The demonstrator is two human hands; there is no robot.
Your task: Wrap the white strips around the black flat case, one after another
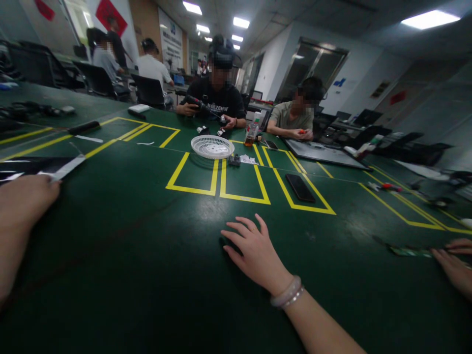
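Note:
At the left edge, my left hand is closed on a glossy black flat sheet with a pale strip along its right end. Part of the sheet runs out of view, and my fingertips are mostly hidden. My right hand, a pale bracelet at its wrist, rests palm down on the green table with its fingers spread and nothing in it. Beyond that hand, a dark phone lies inside a yellow tape outline. Farther off stands a white round basket, with a small dark part beside it.
Across the table, one person holds a dark tool and another handles something orange. A bottle of amber liquid stands between them. A third person's hands touch a green strip at right. A large flat panel lies at far right.

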